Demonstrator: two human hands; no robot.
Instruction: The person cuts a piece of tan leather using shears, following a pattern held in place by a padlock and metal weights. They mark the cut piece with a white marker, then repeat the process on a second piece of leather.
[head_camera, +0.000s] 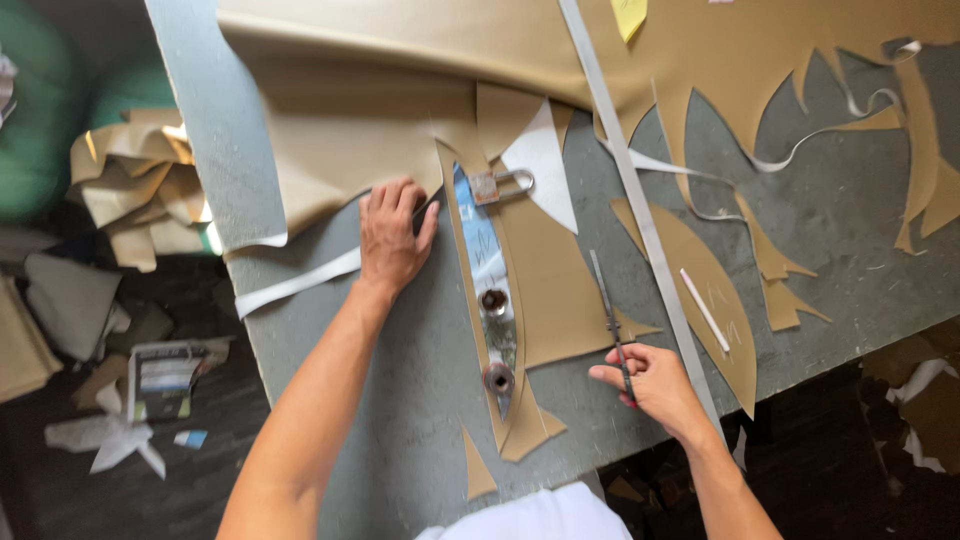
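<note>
Seen from above at a grey table (420, 390): left hand (392, 238) spread open, pressed flat on tan sheet (340, 140) beside a long pointed template (492, 300) held under two round weights (498, 378); right hand (655, 380) closed around a thin knife (610, 320), near a metal ruler (640, 215).

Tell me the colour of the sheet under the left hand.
Tan sheet, under the left hand; head view.
</note>
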